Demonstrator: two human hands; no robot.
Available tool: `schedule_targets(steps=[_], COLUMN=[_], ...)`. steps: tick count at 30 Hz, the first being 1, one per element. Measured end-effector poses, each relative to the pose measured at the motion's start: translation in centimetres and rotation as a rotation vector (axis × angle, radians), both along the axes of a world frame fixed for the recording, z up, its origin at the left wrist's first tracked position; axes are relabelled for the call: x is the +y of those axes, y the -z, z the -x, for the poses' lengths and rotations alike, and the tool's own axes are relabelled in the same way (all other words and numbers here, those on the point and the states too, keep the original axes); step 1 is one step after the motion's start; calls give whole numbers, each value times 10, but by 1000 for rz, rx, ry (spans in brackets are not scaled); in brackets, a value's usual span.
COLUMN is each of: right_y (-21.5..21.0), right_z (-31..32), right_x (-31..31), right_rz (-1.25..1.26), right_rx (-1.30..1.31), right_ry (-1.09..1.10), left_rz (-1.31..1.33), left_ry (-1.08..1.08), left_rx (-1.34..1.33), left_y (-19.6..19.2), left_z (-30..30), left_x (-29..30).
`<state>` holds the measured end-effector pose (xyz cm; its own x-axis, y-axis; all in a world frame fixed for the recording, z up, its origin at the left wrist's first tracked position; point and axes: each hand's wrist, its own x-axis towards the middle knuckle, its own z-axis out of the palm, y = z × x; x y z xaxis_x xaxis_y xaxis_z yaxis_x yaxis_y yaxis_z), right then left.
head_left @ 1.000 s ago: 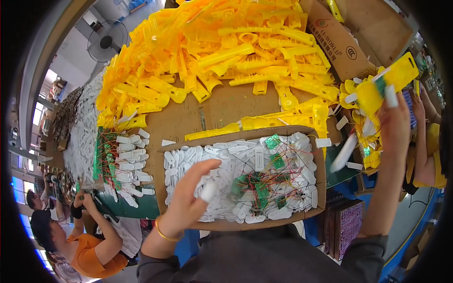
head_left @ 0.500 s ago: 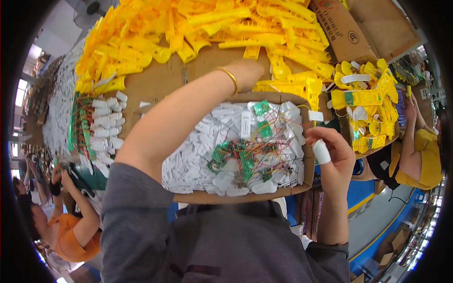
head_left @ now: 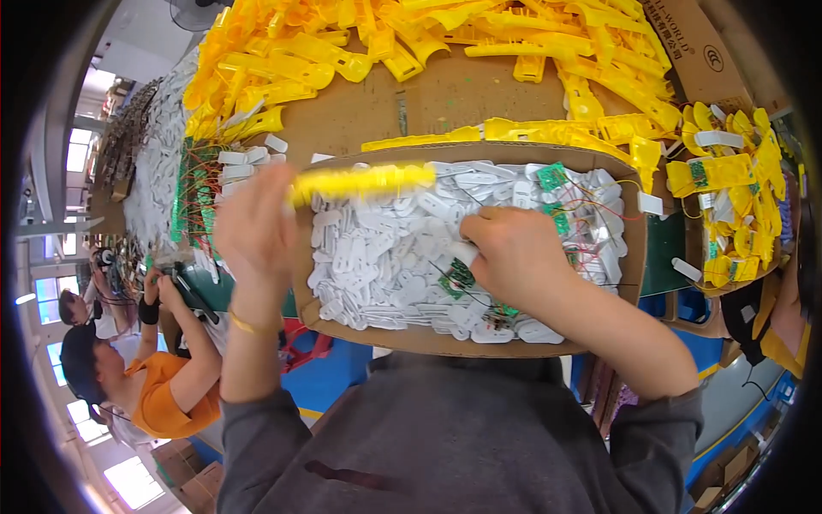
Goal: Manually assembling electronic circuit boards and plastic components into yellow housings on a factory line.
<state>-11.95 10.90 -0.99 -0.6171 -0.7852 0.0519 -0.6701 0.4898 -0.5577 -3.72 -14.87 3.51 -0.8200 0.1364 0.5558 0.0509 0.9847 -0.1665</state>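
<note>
My left hand (head_left: 254,231), a bracelet at its wrist, is closed on a long yellow plastic shell (head_left: 368,182), blurred by motion. The shell reaches rightward over the far left part of a cardboard box (head_left: 385,337). White plastic pieces (head_left: 377,257) fill that box. Over its middle, my right hand (head_left: 518,257) has its fingers bent together, with a white cover (head_left: 464,253) on the thumb. A green circuit board (head_left: 459,274) with dark wires lies by the thumb; what the fingers pinch is hidden. More circuit boards (head_left: 552,177) with thin wires lie in the box's right part.
Yellow shells (head_left: 385,34) are heaped across the far side. Wired boards (head_left: 201,184) and white pieces lie at left. A box of yellow shells with boards (head_left: 728,184) stands at right. Co-workers sit at far left (head_left: 163,385) and right (head_left: 788,317).
My left hand has come back from the far shells to the left side, bringing a yellow shell. My right hand has moved from the box's right edge into its middle. The view has shifted.
</note>
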Motion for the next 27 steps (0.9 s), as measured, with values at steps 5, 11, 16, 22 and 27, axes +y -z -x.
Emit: schedule_targets(steps=[5,11,16,22,27], right_y=[26,-3,-29,-21,-10], right_z=[3,14,-17,-60,-62], right_x=[-47,-31,18,25,2], right_rz=[-237,144,567,680,664], right_rx=[194,-100,-904,-1381,-1608], right_ry=[-50,66,261,238,156], left_rz=[-138,-180,-323,-2027,-2411], left_ry=[-199,-102,19,52,-41], left_rx=[-363,-587,-627,-455,-581], left_y=[18,16,30,24,40], left_z=[-66,-56,-39,-50,-61], left_x=[24,29,17,51,110])
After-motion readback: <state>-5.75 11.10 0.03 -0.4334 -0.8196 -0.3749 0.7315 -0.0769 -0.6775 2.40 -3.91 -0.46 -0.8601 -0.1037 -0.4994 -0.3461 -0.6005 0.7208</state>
